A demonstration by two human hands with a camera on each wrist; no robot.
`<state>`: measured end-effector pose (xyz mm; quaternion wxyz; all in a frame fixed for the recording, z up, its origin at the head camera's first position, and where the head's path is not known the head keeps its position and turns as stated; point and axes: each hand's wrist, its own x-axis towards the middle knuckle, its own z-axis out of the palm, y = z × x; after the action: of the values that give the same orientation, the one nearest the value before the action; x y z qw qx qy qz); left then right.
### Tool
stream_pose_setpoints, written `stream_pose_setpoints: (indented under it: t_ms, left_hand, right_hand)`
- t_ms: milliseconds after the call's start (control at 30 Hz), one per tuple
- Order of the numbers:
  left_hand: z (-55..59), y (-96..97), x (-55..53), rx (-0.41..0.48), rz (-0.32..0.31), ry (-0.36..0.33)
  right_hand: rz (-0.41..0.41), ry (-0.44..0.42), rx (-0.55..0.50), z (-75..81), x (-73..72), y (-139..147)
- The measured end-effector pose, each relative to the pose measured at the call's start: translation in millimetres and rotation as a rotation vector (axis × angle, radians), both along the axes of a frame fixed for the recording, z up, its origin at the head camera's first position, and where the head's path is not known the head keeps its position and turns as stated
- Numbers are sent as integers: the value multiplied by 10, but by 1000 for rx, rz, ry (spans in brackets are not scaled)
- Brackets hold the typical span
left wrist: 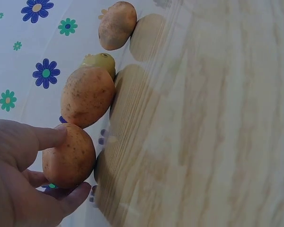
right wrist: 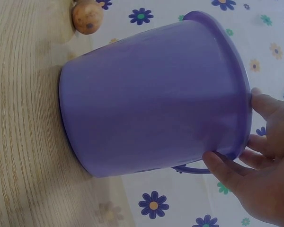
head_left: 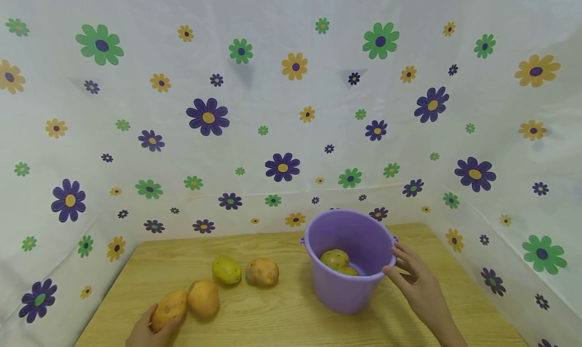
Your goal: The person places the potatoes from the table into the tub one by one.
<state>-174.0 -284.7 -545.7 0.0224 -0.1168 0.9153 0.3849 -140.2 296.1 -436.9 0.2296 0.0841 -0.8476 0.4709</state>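
My left hand (head_left: 150, 332) grips a brown potato (left wrist: 68, 156) on the table's left side, thumb on one side and fingers on the other. Right beside it lies a second, rounder potato (head_left: 203, 299). Behind that are a smooth yellow-green oval fruit (head_left: 226, 270) and a third potato (head_left: 262, 271). My right hand (head_left: 420, 286) holds the purple bucket (head_left: 343, 291) by its right rim; in the right wrist view the thumb is at the rim and a fingertip lies against the outer wall. Inside the bucket are two yellow-green, speckled oval pieces (head_left: 335, 259), one partly hidden by the rim.
The bucket stands upright on a light wooden table (head_left: 254, 321). A white flower-print sheet (head_left: 254, 150) rises behind the table and along both sides. The bucket's handle (right wrist: 191, 170) hangs along its outside.
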Motion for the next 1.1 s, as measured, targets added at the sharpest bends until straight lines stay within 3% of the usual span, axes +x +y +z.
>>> stream_pose_setpoints:
  t_ms: [333, 600, 933, 1100]
  left_hand:
    - [64, -124, 19, 82, -46, -63]
    - [118, -187, 57, 93, 10, -90]
    - [213, -248, 81, 176, 4, -105]
    - [325, -204, 99, 118, 27, -64]
  right_hand:
    - [-1, 17, -11, 7, 7, -18]
    - [-9, -10, 9, 16, 10, -13]
    - [-8, -13, 7, 11, 11, -7]
    - [-2, -10, 5, 18, 12, -12]
